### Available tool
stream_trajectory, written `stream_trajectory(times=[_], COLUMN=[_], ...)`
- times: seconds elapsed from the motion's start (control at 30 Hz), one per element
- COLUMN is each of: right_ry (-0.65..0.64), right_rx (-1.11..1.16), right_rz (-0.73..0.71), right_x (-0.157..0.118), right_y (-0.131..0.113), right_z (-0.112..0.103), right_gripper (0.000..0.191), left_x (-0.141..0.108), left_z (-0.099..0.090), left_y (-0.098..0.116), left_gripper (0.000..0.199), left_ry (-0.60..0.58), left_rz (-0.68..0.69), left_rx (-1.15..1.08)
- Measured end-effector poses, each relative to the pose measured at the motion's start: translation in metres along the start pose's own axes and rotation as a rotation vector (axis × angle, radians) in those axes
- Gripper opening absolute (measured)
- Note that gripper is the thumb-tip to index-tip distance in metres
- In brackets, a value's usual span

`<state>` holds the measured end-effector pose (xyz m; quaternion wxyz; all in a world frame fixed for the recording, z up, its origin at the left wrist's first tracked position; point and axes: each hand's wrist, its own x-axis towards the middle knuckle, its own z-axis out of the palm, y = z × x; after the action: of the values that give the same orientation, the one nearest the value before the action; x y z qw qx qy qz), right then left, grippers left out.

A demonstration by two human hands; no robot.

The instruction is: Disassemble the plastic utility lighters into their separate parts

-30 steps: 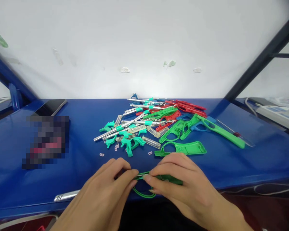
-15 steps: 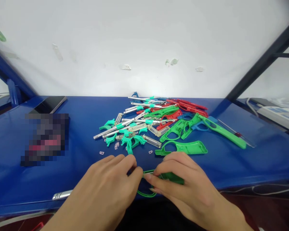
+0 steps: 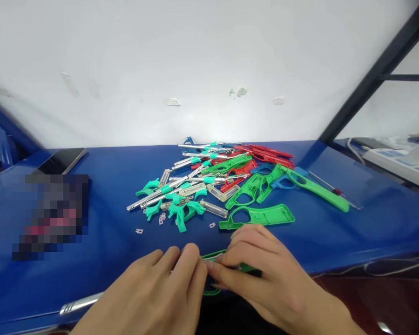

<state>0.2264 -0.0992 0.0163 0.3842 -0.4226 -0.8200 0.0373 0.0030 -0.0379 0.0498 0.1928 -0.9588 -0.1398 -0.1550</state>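
Both my hands meet at the table's front edge over a green plastic shell (image 3: 214, 255), which they mostly cover. My right hand (image 3: 265, 270) pinches the shell from the right, thumb and forefinger together near its middle. My left hand (image 3: 160, 284) is closed at the shell's left part, its fingertips hidden behind the knuckles. A silver metal tube (image 3: 78, 303) sticks out to the left from beneath my left hand. Just beyond my right hand lies a separate green handle half (image 3: 272, 215). Teal trigger pieces (image 3: 181, 211) lie ahead of my left hand.
On the blue table (image 3: 108, 242) are metal tubes with teal clips (image 3: 165, 189), clear tanks (image 3: 213, 208), red shells (image 3: 268, 153) and a screwdriver (image 3: 337, 191). A phone (image 3: 61, 160) lies at the left by a blurred dark object (image 3: 52, 216). A power strip (image 3: 401, 160) is at the right.
The view has shifted slightly, so the table items appear further left. My left knuckles have turned more upright, and my fingers now cover more of the green shell.
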Motion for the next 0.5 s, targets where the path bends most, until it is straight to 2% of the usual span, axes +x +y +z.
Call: stream_trajectory(times=[0.2,0.3,0.4,0.5], right_ry=[0.019,0.010,0.019,0.045], right_rx=[0.096,0.048,-0.018,-0.028], right_rz=[0.112,0.047,-0.018,-0.001], right_x=[0.001,0.002,0.002,0.003], right_y=[-0.001,-0.001,-0.001,-0.003], right_z=[0.001,0.000,-0.001,-0.002], right_gripper=[0.018,0.019,0.017,0.016], left_x=[-0.005,-0.005,-0.004,-0.007], left_z=[0.003,0.007,0.011,0.015], left_y=[-0.006,-0.008,-0.010,-0.011], left_gripper=[0.020,0.011,0.012,0.010], left_ry=[-0.013,-0.050,-0.049,-0.036], left_rz=[-0.045,-0.091,-0.124,-0.138], left_rx=[-0.109,-0.189,-0.215,-0.228])
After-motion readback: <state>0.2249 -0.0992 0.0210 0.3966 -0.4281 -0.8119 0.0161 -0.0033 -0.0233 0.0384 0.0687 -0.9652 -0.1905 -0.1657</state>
